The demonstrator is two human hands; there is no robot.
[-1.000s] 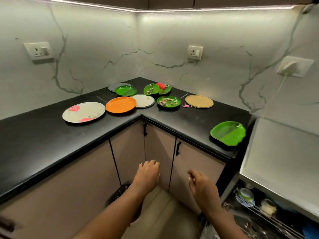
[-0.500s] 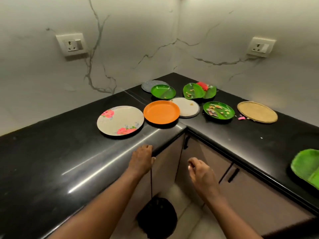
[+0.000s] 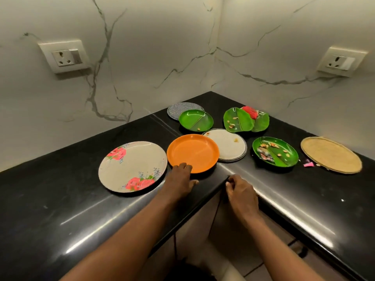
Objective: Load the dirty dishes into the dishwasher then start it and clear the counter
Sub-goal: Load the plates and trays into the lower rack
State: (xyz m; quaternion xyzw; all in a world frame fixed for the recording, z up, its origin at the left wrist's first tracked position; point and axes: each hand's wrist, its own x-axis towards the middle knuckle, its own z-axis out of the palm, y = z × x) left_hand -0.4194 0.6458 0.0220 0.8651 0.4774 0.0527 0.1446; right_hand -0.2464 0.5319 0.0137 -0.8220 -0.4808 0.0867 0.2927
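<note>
Several dirty plates lie in the corner of the black counter [image 3: 60, 199]. Nearest are a flowered plate [image 3: 132, 165] and an orange plate [image 3: 192, 151], which overlaps a pale plate [image 3: 229, 145]. To the right sits a green plate with food scraps [image 3: 282, 157]. Behind are a green divided plate [image 3: 195, 120], a speckled grey plate [image 3: 180, 109] and two green leaf-shaped plates [image 3: 238, 120] with a red thing [image 3: 250, 112]. My left hand [image 3: 180, 179] touches the orange plate's near rim with its fingertips. My right hand [image 3: 240, 191] hovers loosely curled at the counter's inner corner edge, holding nothing.
A tan round mat [image 3: 330, 155] lies at the right with a pink scrap [image 3: 308, 164] beside it. Wall sockets [image 3: 65, 56] [image 3: 341, 61] sit on the marble backsplash. Cabinet doors and a dark bin [image 3: 188, 270] are below the counter.
The view has turned left and closed in on the counter corner. Both hands rose from in front of the cabinets; the left reached onto the counter to the orange plate.
</note>
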